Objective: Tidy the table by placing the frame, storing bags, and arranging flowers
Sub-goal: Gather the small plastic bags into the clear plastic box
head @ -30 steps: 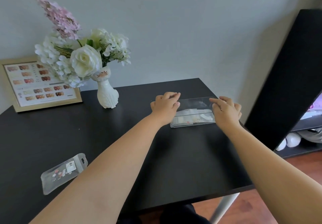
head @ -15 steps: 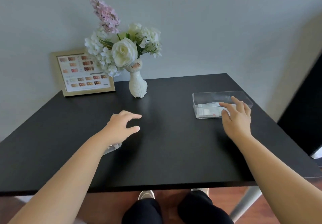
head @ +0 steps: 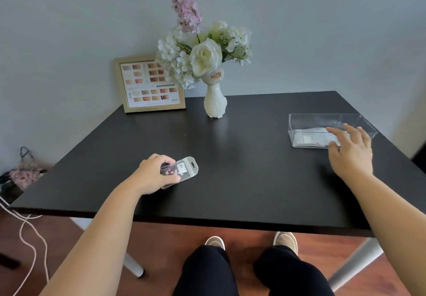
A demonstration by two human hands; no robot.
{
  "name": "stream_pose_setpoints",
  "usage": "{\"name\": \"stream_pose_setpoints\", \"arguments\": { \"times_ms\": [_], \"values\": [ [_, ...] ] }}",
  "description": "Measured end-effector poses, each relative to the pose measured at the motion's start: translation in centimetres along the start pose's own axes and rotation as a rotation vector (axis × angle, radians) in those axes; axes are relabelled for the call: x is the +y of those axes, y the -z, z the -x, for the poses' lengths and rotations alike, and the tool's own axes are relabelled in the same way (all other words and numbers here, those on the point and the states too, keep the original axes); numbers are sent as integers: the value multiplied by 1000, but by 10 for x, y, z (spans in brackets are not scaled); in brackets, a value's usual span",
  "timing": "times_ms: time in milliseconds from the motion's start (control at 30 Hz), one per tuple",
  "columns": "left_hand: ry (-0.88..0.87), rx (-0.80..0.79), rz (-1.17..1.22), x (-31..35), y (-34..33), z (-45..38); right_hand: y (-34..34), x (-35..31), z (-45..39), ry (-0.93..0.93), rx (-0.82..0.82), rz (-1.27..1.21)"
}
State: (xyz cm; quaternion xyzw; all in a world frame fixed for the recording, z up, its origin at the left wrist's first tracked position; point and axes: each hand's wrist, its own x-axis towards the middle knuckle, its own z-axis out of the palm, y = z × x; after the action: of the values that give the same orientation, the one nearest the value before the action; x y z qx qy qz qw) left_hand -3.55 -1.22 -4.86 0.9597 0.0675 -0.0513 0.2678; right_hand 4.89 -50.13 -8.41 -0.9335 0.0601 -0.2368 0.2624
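My left hand (head: 154, 173) grips a small clear plastic bag (head: 182, 170) with pink flower bits inside, just above the black table (head: 242, 169) near its front left. My right hand (head: 348, 152) hovers with fingers spread at the near edge of a clear plastic box (head: 322, 122) on the right, which holds flat white bags. A gold frame (head: 151, 84) with a colour chart leans on the wall at the back. Beside it, a white cat-shaped vase (head: 215, 102) carries white and pink flowers (head: 202, 49).
A grey wall backs the table. A patterned bag (head: 24, 173) lies on the floor at the left, with white cables (head: 27, 233) near it. My legs and shoes (head: 251, 242) are under the table's front edge.
My left hand left the box, crossed to the left and took hold of the small bag. My right hand stayed by the box with fingers now spread. The view swung left.
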Motion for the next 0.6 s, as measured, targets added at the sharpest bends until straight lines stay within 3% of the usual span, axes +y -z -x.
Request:
{"name": "stream_pose_setpoints", "arguments": {
  "times_ms": [300,600],
  "values": [
    [-73,69,293,28,-23,-8,3,-3,4,3,-32,70],
    [-169,25,565,111,-53,-25,4,-4,4,-12,-38,65]
  ]
}}
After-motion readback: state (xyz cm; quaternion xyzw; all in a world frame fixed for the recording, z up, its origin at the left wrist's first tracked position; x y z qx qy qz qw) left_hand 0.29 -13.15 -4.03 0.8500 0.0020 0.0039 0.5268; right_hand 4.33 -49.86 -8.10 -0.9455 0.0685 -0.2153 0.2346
